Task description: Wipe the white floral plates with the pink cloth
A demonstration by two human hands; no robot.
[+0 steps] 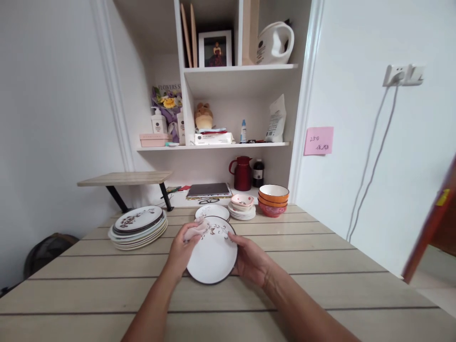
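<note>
A white plate with a dark rim and a brown floral pattern is held tilted above the wooden table. My right hand grips its right edge. My left hand is on its left edge and presses a pale pink cloth against the plate's upper left. Both hands have their fingers closed.
A stack of patterned plates lies to the left. Behind the held plate sit a single small plate, a stack of saucers with a pink dish, and stacked orange and red bowls. Shelves stand at the back with a red jug.
</note>
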